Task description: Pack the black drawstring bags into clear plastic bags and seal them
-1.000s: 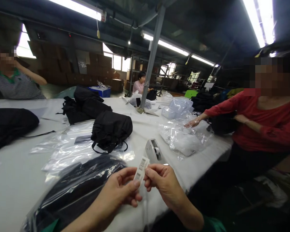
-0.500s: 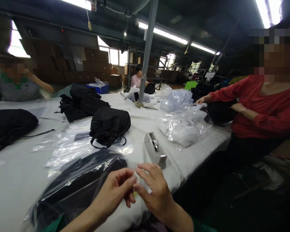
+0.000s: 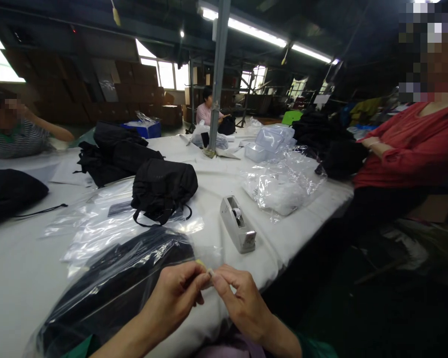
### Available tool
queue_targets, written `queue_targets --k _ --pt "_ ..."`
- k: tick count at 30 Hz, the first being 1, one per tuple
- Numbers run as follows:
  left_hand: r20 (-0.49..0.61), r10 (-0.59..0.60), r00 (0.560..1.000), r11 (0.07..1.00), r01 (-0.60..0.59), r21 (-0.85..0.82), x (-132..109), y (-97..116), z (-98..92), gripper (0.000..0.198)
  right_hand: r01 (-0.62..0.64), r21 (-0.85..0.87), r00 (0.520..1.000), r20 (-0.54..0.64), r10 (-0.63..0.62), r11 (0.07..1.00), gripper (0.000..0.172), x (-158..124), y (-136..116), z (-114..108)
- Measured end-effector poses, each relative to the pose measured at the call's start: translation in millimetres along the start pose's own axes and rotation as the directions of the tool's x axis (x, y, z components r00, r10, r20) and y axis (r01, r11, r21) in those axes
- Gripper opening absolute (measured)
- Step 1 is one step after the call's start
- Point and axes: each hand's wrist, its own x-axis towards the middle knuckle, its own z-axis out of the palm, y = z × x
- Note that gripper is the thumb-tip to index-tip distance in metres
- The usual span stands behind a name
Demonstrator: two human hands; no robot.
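1. Both my hands are in close, low over the near edge of the worktop (image 3: 15,278).
2. My left hand (image 3: 175,296) has thumb and forefinger clenched on a small label (image 3: 209,272), pinching its left end.
3. My right hand (image 3: 241,301) mirrors it, with fingers (image 3: 219,279) clamped on the other end.
4. The fingertips almost meet, so the label shows only as a white sliver. There's a yellowish bit beside it that I can't make out.
5. The label is up off the worktop, held between both hands, just over the near end of the bagged bag (image 3: 112,293) in its shiny plastic.
6. I'd say the step in hand is fine fingertip work on the label itself. Whether it's folding or peeling, I can't tell.
7. As I judge it, the next move calls for one pinch to hold firm while the other eases off. Otherwise this tiny thing slips onto the slick plastic.
8. The tape dispenser (image 3: 238,229) sits just beyond my right hand, near but not touched.
9. Further out, a black bag (image 3: 164,191) rests on flat clear bags (image 3: 97,228), and a crumpled heap of plastic (image 3: 280,186) lies to the right.
10. A co-worker's red sleeve (image 3: 406,149) is at the far right, well apart from my hands.
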Motion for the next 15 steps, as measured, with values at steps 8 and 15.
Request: queue_targets --k 8,15 --pt "0.018 -0.029 0.999 0.999 0.028 0.019 7.4 1.2 9.7 0.033 -0.173 0.139 0.968 -0.160 0.194 0.975 0.044 -5.1 19.2 -9.4" --pt "-0.007 -0.322 0.947 0.911 0.308 -0.274 30.4 -21.0 42.2 0.023 -0.134 0.167 0.770 -0.603 0.209 0.977 0.033 4.0 54.7 -52.6"
